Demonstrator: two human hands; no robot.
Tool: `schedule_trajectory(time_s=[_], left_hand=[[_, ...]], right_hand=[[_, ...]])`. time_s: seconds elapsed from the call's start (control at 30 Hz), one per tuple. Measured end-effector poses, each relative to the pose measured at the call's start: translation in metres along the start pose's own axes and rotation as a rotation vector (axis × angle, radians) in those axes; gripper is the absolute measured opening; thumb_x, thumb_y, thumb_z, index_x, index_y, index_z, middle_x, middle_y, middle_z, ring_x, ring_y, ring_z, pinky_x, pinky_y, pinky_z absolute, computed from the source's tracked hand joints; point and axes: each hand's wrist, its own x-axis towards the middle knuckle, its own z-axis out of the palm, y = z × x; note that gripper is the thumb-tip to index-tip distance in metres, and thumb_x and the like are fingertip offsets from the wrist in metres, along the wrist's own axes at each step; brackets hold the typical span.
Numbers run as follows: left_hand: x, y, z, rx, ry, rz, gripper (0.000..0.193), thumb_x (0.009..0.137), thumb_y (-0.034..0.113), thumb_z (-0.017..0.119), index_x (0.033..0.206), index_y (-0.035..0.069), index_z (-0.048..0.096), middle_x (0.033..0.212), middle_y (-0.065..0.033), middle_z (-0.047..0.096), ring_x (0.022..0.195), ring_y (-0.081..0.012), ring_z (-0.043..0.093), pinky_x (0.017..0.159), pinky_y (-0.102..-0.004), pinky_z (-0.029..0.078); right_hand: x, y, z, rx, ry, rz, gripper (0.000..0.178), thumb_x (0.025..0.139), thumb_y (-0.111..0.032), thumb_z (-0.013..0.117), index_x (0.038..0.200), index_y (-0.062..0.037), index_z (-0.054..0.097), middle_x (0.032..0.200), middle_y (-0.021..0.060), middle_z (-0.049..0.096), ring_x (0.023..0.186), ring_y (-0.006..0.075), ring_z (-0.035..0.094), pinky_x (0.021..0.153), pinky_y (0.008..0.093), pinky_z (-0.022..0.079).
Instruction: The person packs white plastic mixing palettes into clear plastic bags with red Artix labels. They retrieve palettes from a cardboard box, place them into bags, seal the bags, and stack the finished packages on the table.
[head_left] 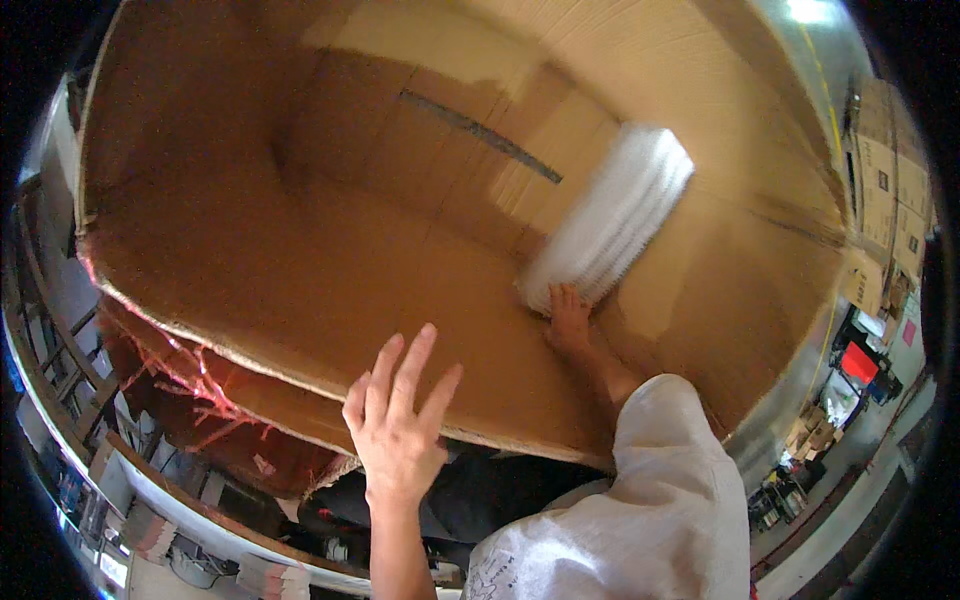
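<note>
From the head view, I find the white layered bundle (618, 222) inside the large cardboard box (300, 260), right of a dark strip (480, 133). The right hand (569, 318) touches its near end; I cannot tell whether it grips. The left hand (400, 425), empty, fingers spread, overlaps the near rim.

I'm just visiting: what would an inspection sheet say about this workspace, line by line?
Surface: inside of a large open cardboard box, with darker patches and a dark strip.
Job's things: white layered bundle, slanted inside the box; material unclear.
Clutter: red strands along the box's left outer side.
Hands: left hand open, raised before the near edge; right hand touching the bundle's near end, grip unclear.
Cables: none certain; background too small to tell.
Surroundings: stacked cartons at right.
</note>
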Motion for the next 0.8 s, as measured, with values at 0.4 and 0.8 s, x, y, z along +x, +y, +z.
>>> schedule_trajectory(time_s=[0.4,0.8], left_hand=[[0.003,-0.003,0.006,0.165,-0.003,0.037,0.017,0.078,0.031,0.064,0.089,0.041,0.070,0.129,0.0175,0.049,0.117,-0.0103,0.043,0.099,-0.0337,0.018],[0.002,-0.004,0.003,0.191,-0.017,0.029,0.016,0.079,0.030,0.065,0.089,0.041,0.070,0.130,0.0140,0.048,0.115,-0.0107,0.043,0.090,-0.0341,0.022]], right_hand=[[0.018,-0.009,0.014,0.260,0.009,0.567,0.080,0.056,-0.025,0.083,0.124,-0.0100,0.043,0.129,0.0135,0.038,0.125,0.0321,0.031,0.093,0.0526,0.031],[0.034,0.009,-0.027,0.107,-0.046,0.387,0.093,0.044,-0.045,0.085,0.127,-0.0363,0.045,0.151,0.0153,0.003,0.136,0.0444,0.004,0.089,0.0716,0.024]])
